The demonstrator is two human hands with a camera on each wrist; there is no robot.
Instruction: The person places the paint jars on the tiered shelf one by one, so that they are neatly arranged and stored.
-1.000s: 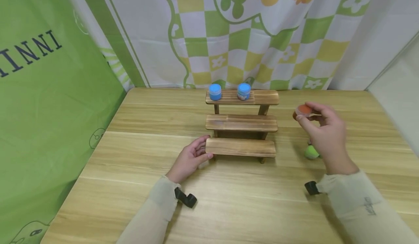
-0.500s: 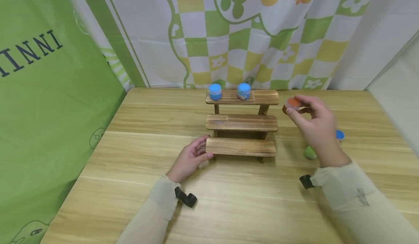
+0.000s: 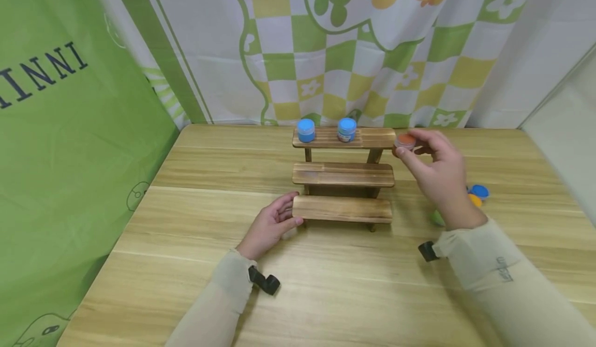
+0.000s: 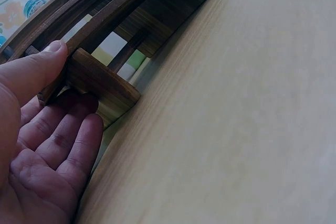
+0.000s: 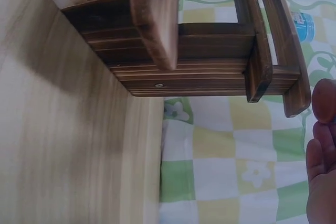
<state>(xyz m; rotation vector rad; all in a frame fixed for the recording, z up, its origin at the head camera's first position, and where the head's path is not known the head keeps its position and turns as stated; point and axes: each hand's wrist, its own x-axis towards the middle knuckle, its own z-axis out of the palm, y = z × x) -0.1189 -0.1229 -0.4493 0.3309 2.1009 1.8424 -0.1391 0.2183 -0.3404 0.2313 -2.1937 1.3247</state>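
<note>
A three-tier wooden display stand (image 3: 343, 209) rises in steps on the table. At its left end my left hand (image 3: 267, 229) grips the lowest plank; in the left wrist view the thumb lies on the plank's end and the fingers (image 4: 79, 145) bend in beneath. Thumb and fingers of my right hand (image 3: 441, 174) pinch a small jar with an orange-red lid (image 3: 405, 141), held beside the top tier's right end. On that tier stand two jars with blue lids, a left jar (image 3: 306, 131) and a right jar (image 3: 346, 131).
Right of the stand, partly behind my right forearm, are a blue lid (image 3: 480, 192), an orange lid (image 3: 475, 200) and a green round thing (image 3: 436, 217). A checked curtain (image 3: 358, 73) hangs behind the wooden table (image 3: 344, 295); green cloth (image 3: 70, 181) covers the left side.
My right hand has carried the orange-red-lidded jar leftward and slightly toward the back, up to the top tier's end. More things behind that forearm have come into view. The left hand stays put.
</note>
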